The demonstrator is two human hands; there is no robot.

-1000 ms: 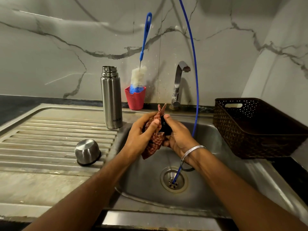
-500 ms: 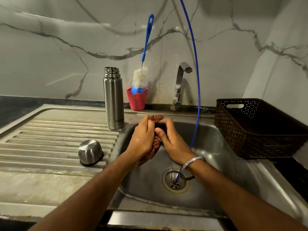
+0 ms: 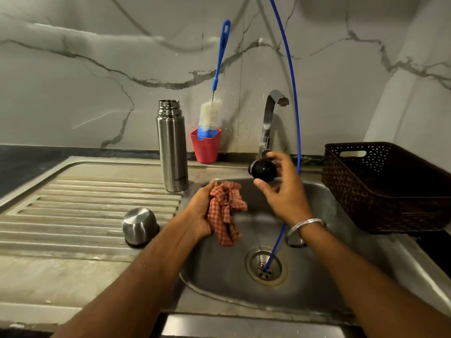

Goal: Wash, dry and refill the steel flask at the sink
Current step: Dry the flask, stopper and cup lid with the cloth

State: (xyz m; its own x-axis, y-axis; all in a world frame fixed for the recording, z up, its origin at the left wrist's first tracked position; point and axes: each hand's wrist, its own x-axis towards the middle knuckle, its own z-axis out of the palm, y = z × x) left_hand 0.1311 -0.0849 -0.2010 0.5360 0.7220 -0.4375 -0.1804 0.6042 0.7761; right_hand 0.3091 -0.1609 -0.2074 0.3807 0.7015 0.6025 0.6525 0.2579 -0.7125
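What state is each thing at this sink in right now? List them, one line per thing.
Steel flask: upright on the drainboard, mouth uncovered.
Steel cap: upside down on the drainboard.
Black stopper: pinched in the right hand, off the flask.
Checked cloth: bunched in the left hand.
Tap: no water running.
Bottle brush: standing in the red cup.
Brown basket: beside the sink; contents hidden.

Brushed steel flask (image 3: 172, 147) and glossy steel cup (image 3: 140, 226), centre left; matt, ridged metal sink (image 3: 97, 211); checked woven cloth (image 3: 225, 211); glossy black stopper (image 3: 263, 170); perforated plastic basket (image 3: 388, 189), right.
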